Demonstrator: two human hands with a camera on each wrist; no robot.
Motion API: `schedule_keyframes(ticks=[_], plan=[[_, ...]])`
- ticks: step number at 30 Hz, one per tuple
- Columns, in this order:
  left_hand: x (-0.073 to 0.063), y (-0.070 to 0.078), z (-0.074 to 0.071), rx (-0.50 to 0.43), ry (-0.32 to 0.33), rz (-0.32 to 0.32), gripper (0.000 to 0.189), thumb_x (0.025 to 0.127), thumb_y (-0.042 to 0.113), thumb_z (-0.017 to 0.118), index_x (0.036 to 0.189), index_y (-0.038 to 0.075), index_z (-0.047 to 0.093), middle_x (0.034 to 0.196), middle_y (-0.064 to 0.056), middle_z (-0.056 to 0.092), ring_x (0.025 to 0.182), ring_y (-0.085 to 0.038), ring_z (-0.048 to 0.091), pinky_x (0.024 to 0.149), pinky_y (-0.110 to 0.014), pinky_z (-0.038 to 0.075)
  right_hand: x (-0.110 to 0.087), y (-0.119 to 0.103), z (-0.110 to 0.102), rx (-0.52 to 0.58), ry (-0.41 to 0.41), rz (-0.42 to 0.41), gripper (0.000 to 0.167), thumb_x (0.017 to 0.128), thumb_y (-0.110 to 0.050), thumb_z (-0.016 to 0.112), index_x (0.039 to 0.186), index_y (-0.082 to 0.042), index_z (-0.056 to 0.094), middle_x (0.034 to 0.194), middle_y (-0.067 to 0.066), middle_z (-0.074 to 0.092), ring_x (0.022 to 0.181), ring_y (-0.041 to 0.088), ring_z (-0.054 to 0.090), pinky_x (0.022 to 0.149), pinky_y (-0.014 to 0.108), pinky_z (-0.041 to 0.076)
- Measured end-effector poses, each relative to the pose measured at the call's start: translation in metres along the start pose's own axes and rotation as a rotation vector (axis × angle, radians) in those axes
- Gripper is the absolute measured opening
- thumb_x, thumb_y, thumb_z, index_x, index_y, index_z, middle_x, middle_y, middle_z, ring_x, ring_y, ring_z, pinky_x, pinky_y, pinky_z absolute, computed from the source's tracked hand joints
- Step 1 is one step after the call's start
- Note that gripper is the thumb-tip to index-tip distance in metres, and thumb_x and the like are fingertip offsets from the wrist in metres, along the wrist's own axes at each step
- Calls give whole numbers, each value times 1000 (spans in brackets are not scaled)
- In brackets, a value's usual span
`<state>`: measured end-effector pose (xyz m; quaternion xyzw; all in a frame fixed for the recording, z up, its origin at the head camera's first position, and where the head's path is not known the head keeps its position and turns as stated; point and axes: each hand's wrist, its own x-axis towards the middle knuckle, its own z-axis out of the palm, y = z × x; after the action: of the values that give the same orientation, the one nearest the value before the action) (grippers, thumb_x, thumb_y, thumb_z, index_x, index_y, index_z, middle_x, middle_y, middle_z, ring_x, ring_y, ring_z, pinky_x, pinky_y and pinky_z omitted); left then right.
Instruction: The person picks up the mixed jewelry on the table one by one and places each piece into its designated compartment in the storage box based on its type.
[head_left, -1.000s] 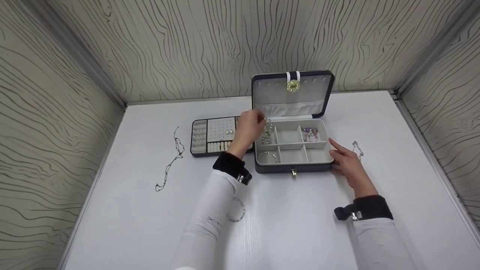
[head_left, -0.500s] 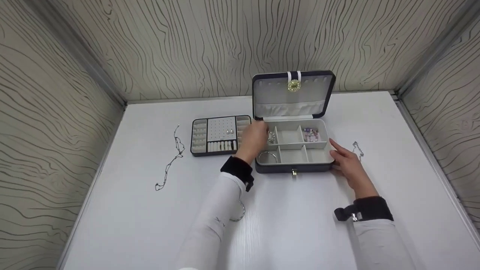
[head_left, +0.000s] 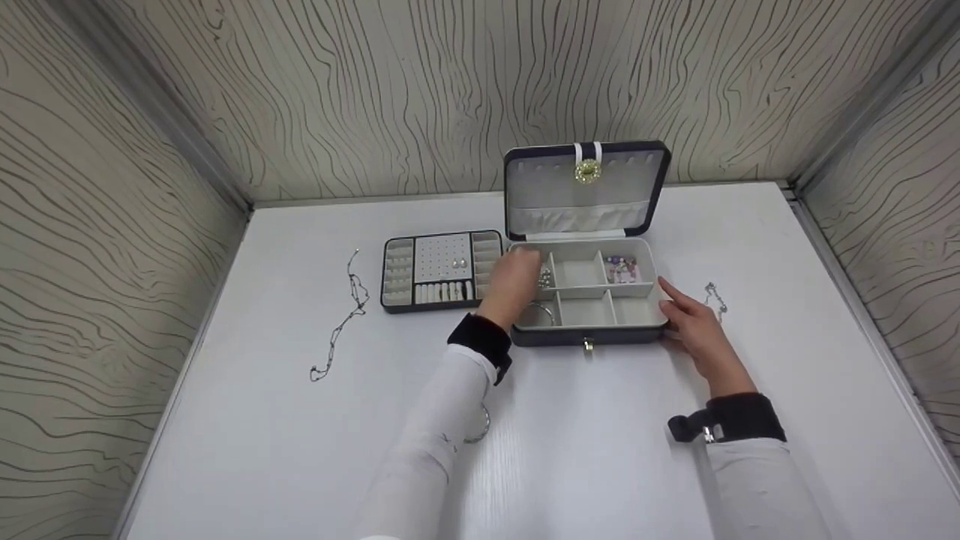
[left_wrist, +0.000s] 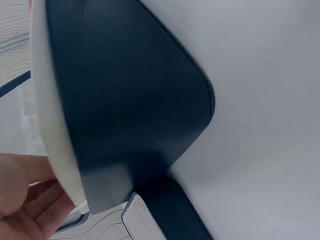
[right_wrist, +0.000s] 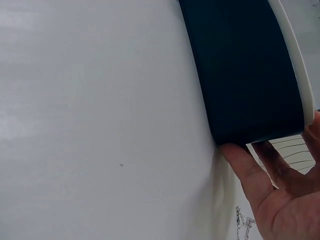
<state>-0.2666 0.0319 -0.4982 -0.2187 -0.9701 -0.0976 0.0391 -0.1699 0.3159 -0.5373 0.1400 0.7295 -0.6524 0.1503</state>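
An open dark blue jewelry box [head_left: 544, 337] with pale compartments stands on the table. My left hand [head_left: 514, 277] reaches down into its back left compartment, beside a pearly beaded bracelet [head_left: 545, 279]. In the left wrist view, the fingers [left_wrist: 50, 200] bend behind the pale rim. Their tips are hidden, so I cannot tell if they still pinch the bracelet. A thin silver bangle [head_left: 553, 313] lies in the front left compartment, partly behind my hand. My right hand [head_left: 697, 326] rests its extended fingers [right_wrist: 245, 165] against the box's right side.
A dark-rimmed jewelry tray [head_left: 439, 259] with earrings and rings sits left of the box. Purple and pink beads [head_left: 621, 270] fill the back right compartment. A long chain necklace [head_left: 335, 337] lies left, a small chain [head_left: 714, 294] right, and a silver bracelet [head_left: 481, 431] under my left forearm.
My left hand has lowered the beaded bracelet into the back left compartment and shifted slightly right. The right hand stays at the box's side.
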Motion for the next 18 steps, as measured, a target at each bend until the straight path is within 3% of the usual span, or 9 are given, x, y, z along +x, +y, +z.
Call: schedule_keyframes(ticks=[10, 13, 18], plan=[[11, 1, 2, -5, -46, -1, 16, 91, 1, 61, 94, 10, 74, 94, -9, 71, 84, -23, 68, 70, -34, 57, 0, 2, 1, -35, 22, -19, 57, 105, -34, 45, 156, -27, 20, 159, 23, 14, 141, 43, 24, 110, 56, 28], [11, 1, 2, -8, -107, -3, 16, 92, 1, 60, 98, 8, 73, 96, -9, 71, 85, -23, 68, 70, -33, 57, 1, 2, 0, -48, 24, -20, 57, 105, -34, 44, 156, -27, 20, 159, 23, 16, 141, 43, 26, 110, 56, 29], [6, -1, 0, -33, -192, 51, 14, 94, 0, 57, 101, 5, 69, 97, -9, 70, 85, -22, 68, 73, -32, 56, 0, 0, 0, -54, 22, -14, 57, 105, -35, 45, 156, -28, 20, 159, 22, 15, 140, 43, 27, 110, 56, 29]])
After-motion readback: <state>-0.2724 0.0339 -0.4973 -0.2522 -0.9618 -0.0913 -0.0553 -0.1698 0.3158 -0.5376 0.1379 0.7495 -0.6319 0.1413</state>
